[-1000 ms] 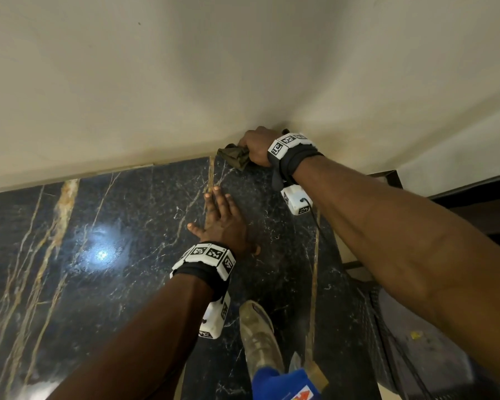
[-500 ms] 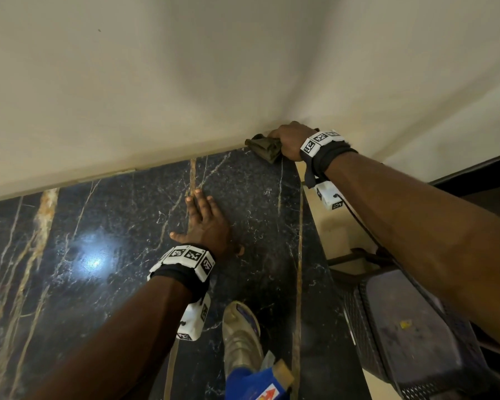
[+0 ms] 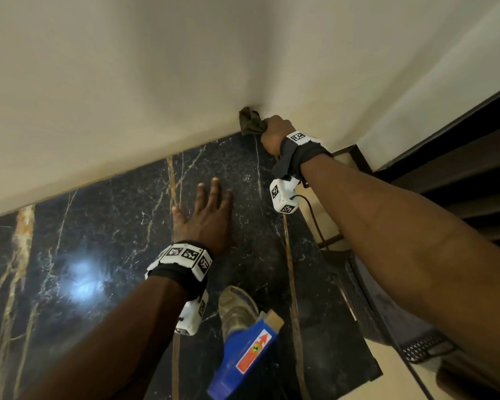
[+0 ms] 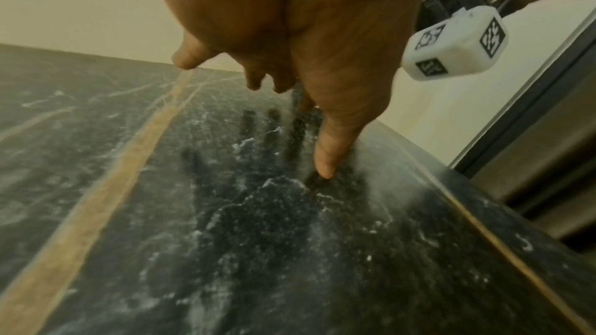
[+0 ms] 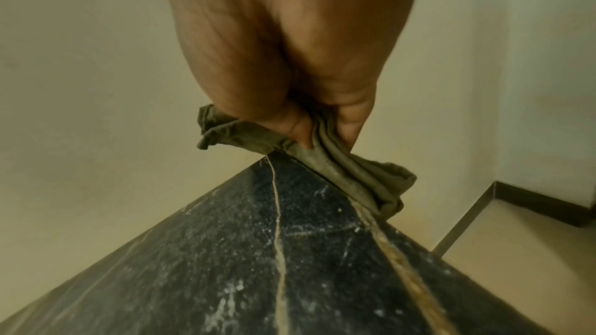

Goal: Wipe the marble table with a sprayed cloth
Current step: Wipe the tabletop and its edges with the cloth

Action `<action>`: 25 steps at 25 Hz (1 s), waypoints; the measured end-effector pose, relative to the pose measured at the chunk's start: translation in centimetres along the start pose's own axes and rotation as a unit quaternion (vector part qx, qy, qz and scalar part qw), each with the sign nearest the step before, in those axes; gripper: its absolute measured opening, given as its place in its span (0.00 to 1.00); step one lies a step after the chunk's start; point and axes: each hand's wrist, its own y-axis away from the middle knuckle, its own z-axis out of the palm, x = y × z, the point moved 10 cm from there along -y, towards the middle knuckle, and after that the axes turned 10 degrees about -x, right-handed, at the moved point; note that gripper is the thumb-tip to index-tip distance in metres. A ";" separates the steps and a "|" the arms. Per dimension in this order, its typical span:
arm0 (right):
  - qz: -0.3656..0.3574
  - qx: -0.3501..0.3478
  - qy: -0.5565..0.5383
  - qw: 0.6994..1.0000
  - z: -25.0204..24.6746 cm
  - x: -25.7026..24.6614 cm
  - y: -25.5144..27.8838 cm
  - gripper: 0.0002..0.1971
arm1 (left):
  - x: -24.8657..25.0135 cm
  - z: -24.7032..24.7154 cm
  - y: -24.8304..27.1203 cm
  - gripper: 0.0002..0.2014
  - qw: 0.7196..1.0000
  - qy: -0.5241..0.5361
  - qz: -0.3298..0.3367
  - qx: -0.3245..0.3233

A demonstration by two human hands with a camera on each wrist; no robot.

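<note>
The black marble table (image 3: 104, 232) with gold veins runs along a cream wall. My right hand (image 3: 273, 134) grips a crumpled olive cloth (image 3: 250, 122) and holds it down at the table's far right corner, against the wall. In the right wrist view the fingers (image 5: 301, 126) are curled round the cloth (image 5: 354, 177), which drapes over the table's right edge (image 5: 390, 241). My left hand (image 3: 208, 215) lies on the marble with straight, spread fingers and holds nothing. In the left wrist view the thumb (image 4: 324, 162) touches the dusty marble (image 4: 290, 238).
A blue spray bottle (image 3: 243, 362) with a worn trigger head lies on the table near my left wrist. Right of the table, lower down, stand a dark mesh basket (image 3: 387, 313) and a dark frame (image 3: 445, 134). The wall (image 3: 127, 82) closes the table's back edge.
My right hand has slid the cloth to the right along the back edge, into the far right corner. The left hand stays flat on the marble.
</note>
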 end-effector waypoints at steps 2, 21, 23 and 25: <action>0.008 -0.001 -0.013 1.000 0.4 0.4 0.6 0.11 | 2.0 0.4 -0.8 0.49 0.999 0.020 0.038 -0.031; 0.096 -0.014 -0.038 0.995 6.8 9.0 14.9 0.06 | 2.6 2.5 -1.4 0.68 0.994 -0.043 0.044 -0.086; 0.100 -0.014 -0.033 0.994 6.8 8.8 14.5 0.07 | 2.6 2.5 -1.4 0.67 0.994 -0.050 0.043 -0.088; 0.089 -0.009 -0.040 0.995 6.5 7.7 13.7 0.07 | 2.6 2.4 -1.5 0.67 0.994 -0.058 0.041 -0.087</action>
